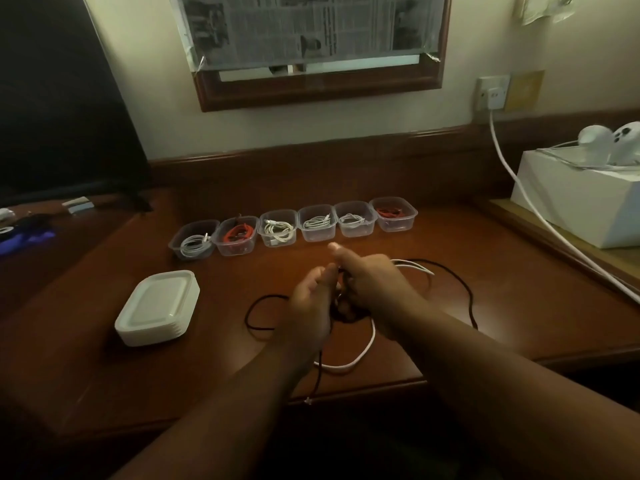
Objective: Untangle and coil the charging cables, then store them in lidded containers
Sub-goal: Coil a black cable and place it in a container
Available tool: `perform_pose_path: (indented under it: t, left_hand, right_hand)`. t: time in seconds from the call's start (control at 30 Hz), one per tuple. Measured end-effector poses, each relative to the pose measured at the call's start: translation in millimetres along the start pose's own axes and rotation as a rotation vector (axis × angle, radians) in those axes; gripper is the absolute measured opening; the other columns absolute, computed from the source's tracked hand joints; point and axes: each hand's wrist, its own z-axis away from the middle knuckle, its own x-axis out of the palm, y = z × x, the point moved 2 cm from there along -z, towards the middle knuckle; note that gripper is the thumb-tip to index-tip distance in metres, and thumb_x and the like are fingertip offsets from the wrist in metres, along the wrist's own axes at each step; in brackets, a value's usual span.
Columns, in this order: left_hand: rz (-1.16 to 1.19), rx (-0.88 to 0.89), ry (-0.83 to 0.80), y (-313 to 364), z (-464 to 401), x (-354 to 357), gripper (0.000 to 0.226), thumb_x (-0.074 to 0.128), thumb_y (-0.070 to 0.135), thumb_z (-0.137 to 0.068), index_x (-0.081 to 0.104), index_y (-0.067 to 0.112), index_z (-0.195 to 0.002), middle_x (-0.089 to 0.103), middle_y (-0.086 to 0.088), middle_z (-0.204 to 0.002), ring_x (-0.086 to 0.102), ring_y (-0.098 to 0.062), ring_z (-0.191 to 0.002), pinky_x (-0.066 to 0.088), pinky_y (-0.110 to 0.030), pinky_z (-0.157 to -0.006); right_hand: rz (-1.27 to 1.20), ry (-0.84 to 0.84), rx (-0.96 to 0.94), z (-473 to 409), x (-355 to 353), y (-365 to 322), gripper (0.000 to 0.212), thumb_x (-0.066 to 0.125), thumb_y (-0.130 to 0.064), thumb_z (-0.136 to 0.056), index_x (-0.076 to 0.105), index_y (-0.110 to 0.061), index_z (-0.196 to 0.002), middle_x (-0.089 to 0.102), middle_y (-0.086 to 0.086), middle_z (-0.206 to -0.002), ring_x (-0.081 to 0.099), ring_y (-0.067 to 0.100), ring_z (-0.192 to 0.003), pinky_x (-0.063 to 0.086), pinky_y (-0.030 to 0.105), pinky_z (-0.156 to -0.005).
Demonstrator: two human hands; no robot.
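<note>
At lower left of the frame sits my stack of lids (157, 306), kept close so I can cap the tubs once every cable is put away. Right of it, at centre, my left hand (311, 303) and right hand (372, 289) meet over the desk (104, 358), working a dark bundle of the black cable (464, 292) between them. My left fingers look curled toward it and my right thumb sticks up, but whether either hand truly pinches the cord I cannot tell (the blur hides the fingertips). The black cable loops out to both sides of my hands and one end dangles off the front edge; a white cable (360, 358) is mixed in with it, which I judge is why I hold the knot up, to pull the two apart.

Above my hands runs the row of containers (294, 225), all uncovered, left to right: white coil, red coil, white, white, white, red.
</note>
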Motion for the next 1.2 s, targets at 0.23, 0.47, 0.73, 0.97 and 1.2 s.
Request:
perform_pose_path:
  t: [0.23,0.47,0.73,0.97,1.2]
  left_hand:
    - [-0.070,0.161,0.150,3.5,-40.8,-13.7,0.043,0.045,0.062,-0.095,0.060,0.021,-0.098,0.062,-0.011,-0.079,0.060,-0.027,-0.076,0.053,-0.052,-0.070]
    - [-0.040,0.068,0.223,-14.1,-98.4,-26.1,0.028,0.049,0.050,-0.094,0.062,0.026,-0.088,0.059,-0.008,-0.083,0.054,-0.026,-0.080,0.048,-0.044,-0.076]
    - [-0.175,0.270,0.400,-45.7,-143.0,-30.2,0.002,0.051,0.025,-0.102,0.052,0.025,-0.101,0.055,0.005,-0.082,0.053,-0.001,-0.067,0.045,-0.017,-0.062]
    - [-0.060,0.005,0.323,-81.7,-164.3,-33.2,0.013,0.059,0.018,-0.099,0.072,0.019,-0.097,0.075,-0.004,-0.092,0.071,-0.016,-0.089,0.056,-0.029,-0.079]
    - [0.483,-0.299,0.146,-78.8,-165.8,-46.1,0.028,0.066,0.019,-0.074,0.070,0.015,-0.101,0.067,0.000,-0.077,0.065,-0.010,-0.071,0.049,-0.024,-0.071]
  right_hand:
    - [0.137,0.077,-0.425,-27.4,2.4,-8.7,0.045,0.033,-0.042,-0.103,0.052,-0.020,-0.069,0.049,-0.011,-0.053,0.045,0.002,-0.050,0.036,0.019,-0.051]
    - [0.587,0.148,-0.511,-83.3,-6.6,17.3,0.029,0.033,-0.033,-0.106,0.052,-0.020,-0.088,0.053,-0.005,-0.071,0.050,0.009,-0.061,0.039,0.026,-0.054]
    - [-0.016,0.240,-0.378,-146.9,-4.5,44.6,0.037,0.032,-0.030,-0.106,0.052,-0.016,-0.079,0.046,-0.001,-0.062,0.041,0.014,-0.056,0.034,0.037,-0.056]
    - [0.143,0.278,-0.489,-170.6,-19.5,66.9,0.034,0.034,-0.022,-0.107,0.054,-0.029,-0.080,0.061,-0.015,-0.065,0.057,-0.003,-0.062,0.041,0.014,-0.057]
    - [0.485,0.310,-0.489,-188.2,-26.7,80.4,0.041,0.032,-0.039,-0.102,0.058,-0.011,-0.089,0.061,-0.001,-0.075,0.056,0.015,-0.069,0.042,0.036,-0.062]
